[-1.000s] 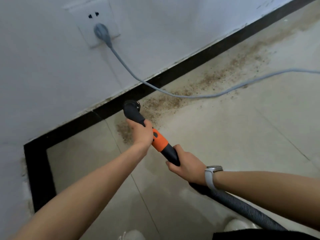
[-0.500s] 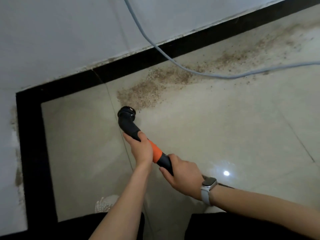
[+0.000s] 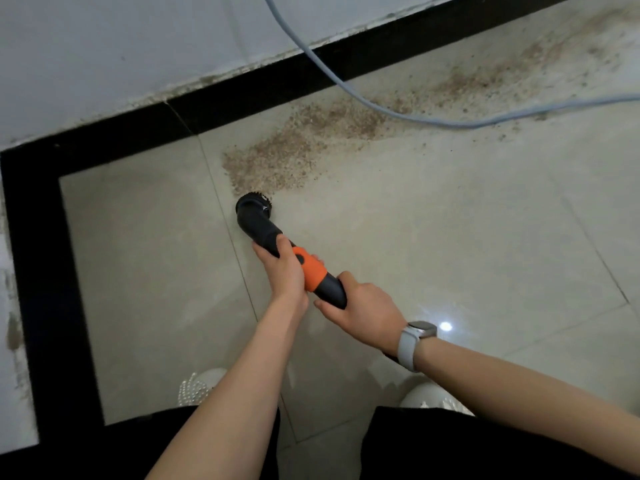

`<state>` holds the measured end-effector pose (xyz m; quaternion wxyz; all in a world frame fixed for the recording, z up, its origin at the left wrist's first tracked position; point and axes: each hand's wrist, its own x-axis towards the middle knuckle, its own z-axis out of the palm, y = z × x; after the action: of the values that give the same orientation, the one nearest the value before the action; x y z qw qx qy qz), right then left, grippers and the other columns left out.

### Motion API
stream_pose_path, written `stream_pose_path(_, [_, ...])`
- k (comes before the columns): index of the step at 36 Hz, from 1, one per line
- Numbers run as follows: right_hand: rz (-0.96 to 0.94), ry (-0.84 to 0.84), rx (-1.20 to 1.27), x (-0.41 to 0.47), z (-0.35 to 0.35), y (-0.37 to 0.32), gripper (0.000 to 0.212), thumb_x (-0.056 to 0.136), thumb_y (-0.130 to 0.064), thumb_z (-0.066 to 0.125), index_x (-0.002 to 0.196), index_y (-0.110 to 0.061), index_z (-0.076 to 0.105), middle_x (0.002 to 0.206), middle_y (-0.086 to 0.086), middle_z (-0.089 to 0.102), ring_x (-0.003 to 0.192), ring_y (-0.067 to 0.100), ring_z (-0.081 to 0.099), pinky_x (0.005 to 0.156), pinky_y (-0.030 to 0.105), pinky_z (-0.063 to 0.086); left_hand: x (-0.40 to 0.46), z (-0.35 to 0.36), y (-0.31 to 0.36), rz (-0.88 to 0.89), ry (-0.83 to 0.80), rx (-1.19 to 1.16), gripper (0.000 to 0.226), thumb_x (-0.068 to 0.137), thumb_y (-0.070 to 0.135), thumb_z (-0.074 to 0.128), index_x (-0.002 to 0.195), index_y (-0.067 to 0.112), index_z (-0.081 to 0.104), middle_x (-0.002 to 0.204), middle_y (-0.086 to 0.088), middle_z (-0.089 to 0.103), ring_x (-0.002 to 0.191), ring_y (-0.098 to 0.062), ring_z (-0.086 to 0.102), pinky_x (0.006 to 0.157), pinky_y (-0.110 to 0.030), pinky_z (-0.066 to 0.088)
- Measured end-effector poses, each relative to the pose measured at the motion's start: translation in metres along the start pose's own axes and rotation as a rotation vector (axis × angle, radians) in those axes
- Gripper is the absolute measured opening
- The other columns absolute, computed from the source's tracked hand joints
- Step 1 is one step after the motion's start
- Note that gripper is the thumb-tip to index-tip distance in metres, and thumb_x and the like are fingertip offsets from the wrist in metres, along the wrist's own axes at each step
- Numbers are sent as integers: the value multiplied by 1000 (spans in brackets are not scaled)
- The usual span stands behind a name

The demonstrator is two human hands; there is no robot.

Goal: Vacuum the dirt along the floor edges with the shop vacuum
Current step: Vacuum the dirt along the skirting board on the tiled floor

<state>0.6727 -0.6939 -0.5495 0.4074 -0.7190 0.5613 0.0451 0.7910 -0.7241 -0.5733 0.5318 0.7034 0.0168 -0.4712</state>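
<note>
With both hands wrapped round the nozzle (image 3: 273, 242), you are set at the near tip of the dirt (image 3: 298, 150), so work from that tip outward. Your left hand (image 3: 285, 271) curls its fingers round the black neck just ahead of the orange collar, and your right hand (image 3: 363, 310) grips the dark rear end where the hose must join, though the hose itself is hidden behind your wrist. The brush head (image 3: 254, 206) sits on the tile, touching the lower edge of the brown grit. Keep the bristles flat to the floor and draw slow, overlapping passes up toward the black skirting (image 3: 242, 91), since the band of dirt runs along it away to the upper right. Steer with the front hand and let the rear hand carry the weight.

Mind the grey power cord (image 3: 346, 88): it drops from the wall, crosses the skirting and lies right over the dirt, then trails off to the right. You will likely need to lift or nudge it aside, or the brush will snag it and leave a stripe underneath. More dark staining seems to cling to the wall (image 3: 14, 327) at the far left, though the picture is too blurred there to be sure. Your shoes (image 3: 197, 386) stand close behind the nozzle, so step back as you pull.
</note>
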Motion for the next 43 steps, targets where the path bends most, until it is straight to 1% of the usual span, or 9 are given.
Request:
stream_pose_path(5, [153, 86, -7, -19, 1, 26, 42, 87, -55, 56, 105, -20, 40, 93, 3, 68, 84, 30, 65, 63, 33, 43, -2, 20, -4, 6, 3, 79, 51, 103, 22, 35, 149, 18, 13, 72, -7, 47, 38, -12, 53, 40, -24, 47])
stream_pose_path(11, [187, 192, -46, -20, -9, 42, 37, 91, -53, 51, 98, -21, 36, 86, 0, 62, 81, 30, 63, 60, 34, 37, -5, 57, 1, -21, -130, 178, 61, 103, 25, 35, 152, 25, 0, 80, -6, 58, 48, -20, 56, 63, -42, 56])
stream_pose_path(15, [199, 209, 1, -17, -19, 49, 37, 91, -51, 53, 94, -21, 33, 76, 2, 55, 80, 34, 62, 58, 34, 32, -6, 76, 2, -31, -181, 230, 67, 102, 29, 38, 152, 28, -7, 113, -26, 61, 57, -25, 60, 79, -54, 56])
stream_pose_path(18, [193, 191, 55, -16, -25, 51, 36, 90, -50, 56, 94, -20, 36, 71, 1, 52, 78, 36, 61, 58, 35, 34, -8, 79, 2, -9, -161, 265, 72, 99, 33, 41, 152, 26, -8, 112, -12, 59, 68, -28, 65, 84, -51, 55])
stream_pose_path(20, [179, 172, 91, -17, -27, 49, 36, 89, -49, 59, 92, -20, 38, 70, 2, 53, 78, 36, 60, 61, 38, 37, -8, 74, 2, 37, -113, 316, 80, 93, 40, 43, 152, 23, -8, 123, -15, 59, 91, -36, 66, 93, -47, 51])
stream_pose_path(26, [50, 19, 127, -14, -17, 27, 35, 89, -49, 59, 97, -18, 44, 78, 6, 59, 80, 33, 61, 65, 37, 41, -10, 31, 10, 145, 143, 340, 69, 100, 19, 42, 153, 9, -1, 146, -20, 40, 125, -33, 49, 95, -27, 37])
stream_pose_path(33, [-40, -55, 39, 5, 0, 3, 41, 90, -53, 54, 107, -16, 47, 98, 12, 66, 90, 33, 61, 61, 33, 32, 16, -4, 14, 115, 267, 325, 63, 100, 19, 40, 152, 8, 7, 139, -18, 47, 120, -33, 52, 94, -28, 39])
stream_pose_path(38, [-4, 1, 36, 8, -2, 1, 36, 90, -54, 53, 98, -22, 38, 95, 10, 66, 86, 33, 62, 60, 34, 33, 24, 5, 19, 130, 182, 298, 59, 99, 18, 40, 151, 10, 13, 130, -12, 52, 106, -28, 56, 87, -28, 42])
stream_pose_path(43, [45, 57, 40, 8, -8, 6, 37, 91, -54, 52, 95, -22, 35, 90, 10, 65, 82, 34, 61, 60, 34, 36, 27, 24, 20, 125, 96, 291, 63, 98, 19, 40, 152, 12, 8, 126, -10, 53, 102, -31, 58, 97, -38, 47])
